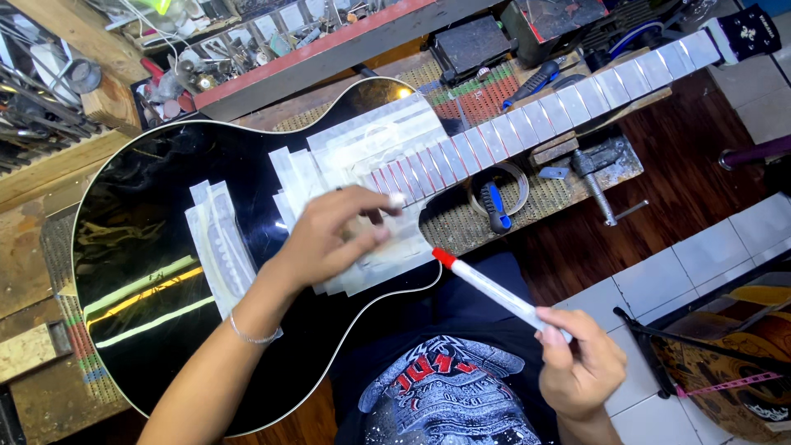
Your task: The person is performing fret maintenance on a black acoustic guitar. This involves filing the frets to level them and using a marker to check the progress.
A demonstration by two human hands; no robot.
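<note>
On the black guitar (165, 247) lying across the workbench (33, 247), the left hand (329, 239) pressed its fingers onto the masking tape (379, 156) by the fretboard (527, 124). Right of the guitar, the right hand (581, 363) was clamped on a red-tipped white marker (494, 292), its tip just beside the guitar's edge.

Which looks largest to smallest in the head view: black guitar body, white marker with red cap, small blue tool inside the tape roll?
1. black guitar body
2. white marker, though nearness to the camera enlarges it
3. small blue tool
</note>
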